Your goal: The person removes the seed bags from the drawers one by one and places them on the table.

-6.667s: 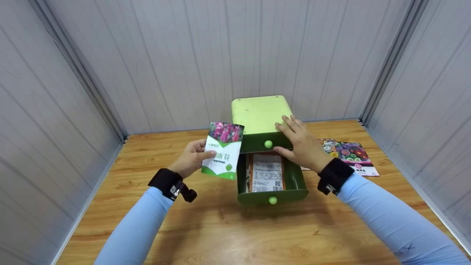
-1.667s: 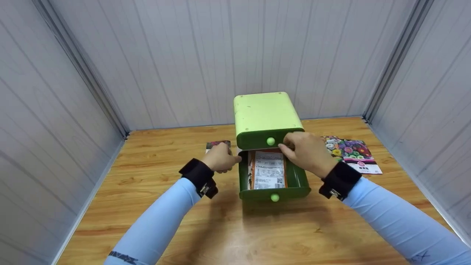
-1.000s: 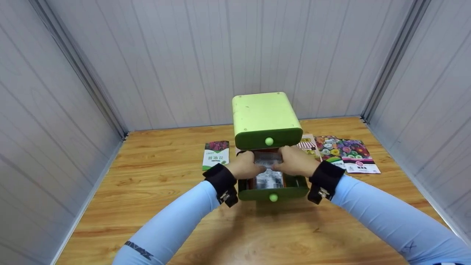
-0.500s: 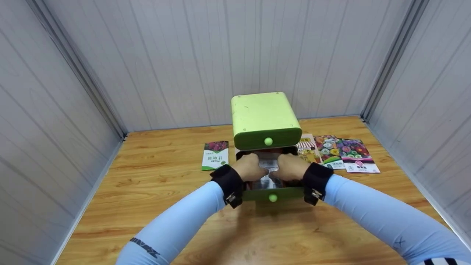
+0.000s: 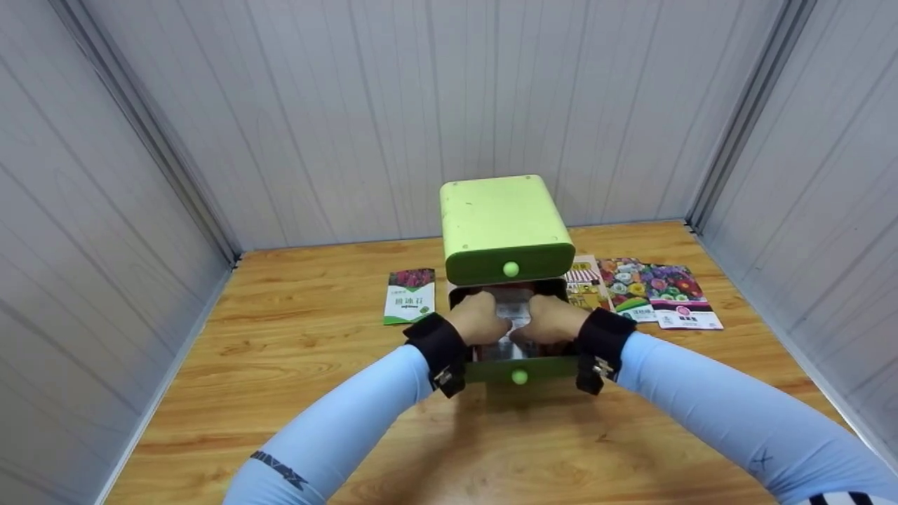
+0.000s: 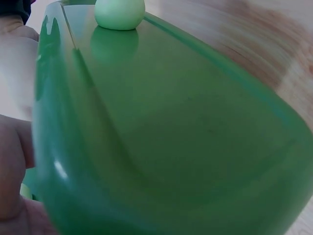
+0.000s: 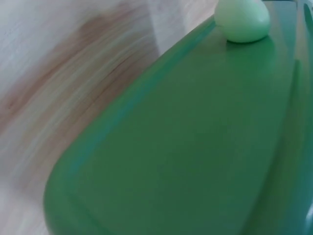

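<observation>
A small light-green two-drawer box point(image 5: 505, 214) has its dark-green lower drawer point(image 5: 484, 372) pulled out. Inside lies a seed packet point(image 5: 513, 310), silvery printed back facing up, its surface looking bent between the hands. My left hand point(image 5: 478, 321) reaches into the drawer and holds the packet's left side, thumb over its face. From the right, my right hand point(image 5: 555, 321) holds the other side the same way; the fingers of both are hidden below. In the left wrist view, part of the left hand point(image 6: 12, 171) shows behind the drawer front point(image 6: 171, 122). Only the drawer front point(image 7: 171, 147) and knob fill the right wrist view.
Left of the box, a white-and-green seed packet with pink flowers point(image 5: 409, 297) lies on the wooden table point(image 5: 316, 315). To the right, a yellow packet point(image 5: 588, 284), a flower packet point(image 5: 629, 289) and a pink-banded one point(image 5: 680, 294) overlap. Panel walls enclose the table.
The pink-flower packet, earlier in my left hand, now lies on the table left of the box. Both hands have moved into the lower drawer and onto the packet there; they barely move over the last half second.
</observation>
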### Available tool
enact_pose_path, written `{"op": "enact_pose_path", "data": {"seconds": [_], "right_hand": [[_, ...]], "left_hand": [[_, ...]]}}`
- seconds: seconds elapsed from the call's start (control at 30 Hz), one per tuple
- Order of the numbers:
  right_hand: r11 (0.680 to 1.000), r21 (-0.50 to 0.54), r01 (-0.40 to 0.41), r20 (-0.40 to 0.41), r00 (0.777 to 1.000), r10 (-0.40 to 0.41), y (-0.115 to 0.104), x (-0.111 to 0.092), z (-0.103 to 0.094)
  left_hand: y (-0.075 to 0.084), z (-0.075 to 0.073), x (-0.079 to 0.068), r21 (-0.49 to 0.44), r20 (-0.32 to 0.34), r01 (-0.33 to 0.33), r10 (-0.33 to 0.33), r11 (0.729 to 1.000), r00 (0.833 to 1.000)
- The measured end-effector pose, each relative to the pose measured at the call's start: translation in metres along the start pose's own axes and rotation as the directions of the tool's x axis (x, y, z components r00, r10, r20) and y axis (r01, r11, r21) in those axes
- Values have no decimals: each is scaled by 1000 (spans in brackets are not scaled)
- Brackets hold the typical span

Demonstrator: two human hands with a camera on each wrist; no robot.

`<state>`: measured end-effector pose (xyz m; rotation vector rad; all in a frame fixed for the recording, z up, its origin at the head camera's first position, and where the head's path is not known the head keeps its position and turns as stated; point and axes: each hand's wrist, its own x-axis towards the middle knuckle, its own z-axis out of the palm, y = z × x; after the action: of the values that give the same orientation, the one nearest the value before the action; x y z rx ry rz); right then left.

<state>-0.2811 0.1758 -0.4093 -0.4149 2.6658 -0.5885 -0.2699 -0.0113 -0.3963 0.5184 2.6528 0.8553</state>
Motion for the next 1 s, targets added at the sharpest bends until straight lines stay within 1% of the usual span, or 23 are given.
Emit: {"op": "enact_pose_path", "data": {"seconds": [0.1,0.27,0.37,0.47,0.53,0.6,0.67,0.77,0.87,1.0], "right_hand": [[999,6,-35,10,999,35,2,1,-1],[998,20,-60,29,998,60,3,3,-2],[996,61,-66,18,998,65,3,3,-2],[986,145,-84,22,996,82,3,2,-2],[969,223,-103,38,995,97,3,0,-3],[947,293,-129,68,991,114,3,-1,-4],[932,330,-150,92,988,126,2,-2,-5],[932,327,-157,102,986,130,1,-2,-7],[938,309,-155,95,987,131,0,-3,-9],[943,298,-150,90,988,129,0,-4,-13]], "left_hand": [[-1,1,2,-17,-8,20,-20,1000,1000],[-4,4,5,-34,-10,57,-57,998,998],[-8,5,7,-65,-17,65,-66,996,998],[-11,5,11,-80,-33,76,-79,994,996],[-11,4,12,-86,-33,90,-93,992,995],[-11,4,13,-112,-16,113,-115,987,993],[-11,3,12,-161,5,135,-136,978,991],[-11,3,11,-262,24,164,-163,951,986],[-11,3,11,-354,5,158,-167,922,986],[-12,1,11,-444,-7,168,-191,880,982]]}}
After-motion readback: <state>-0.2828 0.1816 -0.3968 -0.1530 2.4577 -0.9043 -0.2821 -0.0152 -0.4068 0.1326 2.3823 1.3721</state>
